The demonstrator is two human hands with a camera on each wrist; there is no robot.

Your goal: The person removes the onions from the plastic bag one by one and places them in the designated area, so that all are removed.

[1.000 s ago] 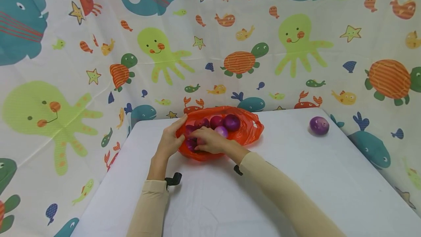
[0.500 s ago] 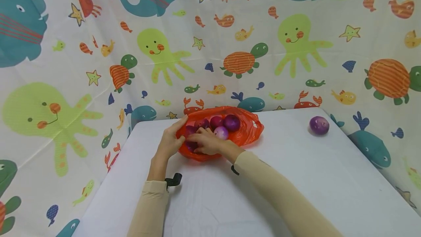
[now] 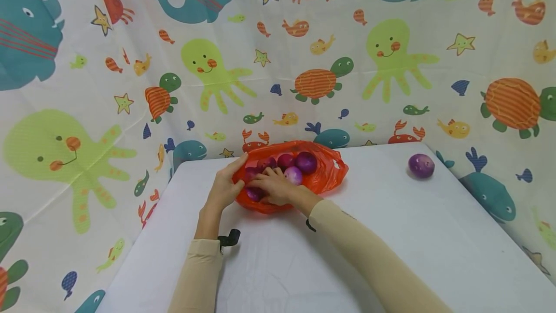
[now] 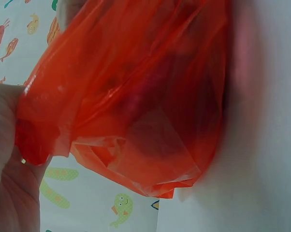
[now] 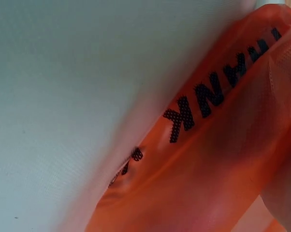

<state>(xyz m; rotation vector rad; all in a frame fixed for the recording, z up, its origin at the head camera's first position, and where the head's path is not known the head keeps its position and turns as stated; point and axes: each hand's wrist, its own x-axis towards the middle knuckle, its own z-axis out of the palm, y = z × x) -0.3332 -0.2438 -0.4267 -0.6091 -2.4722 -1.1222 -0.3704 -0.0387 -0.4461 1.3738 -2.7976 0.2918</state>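
Note:
A red plastic bag (image 3: 326, 182) lies open on its side at the back of the white table, with several round purple passion fruits (image 3: 306, 162) inside. My left hand (image 3: 223, 185) grips the bag's left edge; in the left wrist view the red film (image 4: 44, 130) runs between thumb and fingers. My right hand (image 3: 275, 187) reaches into the bag's mouth, fingers bent over the fruits at the left. A dark purple passion fruit (image 3: 253, 194) shows under those fingertips; I cannot tell whether they hold it. In the right wrist view the bag (image 5: 208, 145) with black lettering covers most of the work.
One more passion fruit (image 3: 421, 166) lies alone on the table (image 3: 382, 206) near its back right corner. A cloth (image 3: 269, 37) printed with sea animals hangs behind the table and along its sides.
My right hand has shifted slightly within the bag, its fingers lifting and spreading over the fruits at the left. The left hand and the bag stay nearly still.

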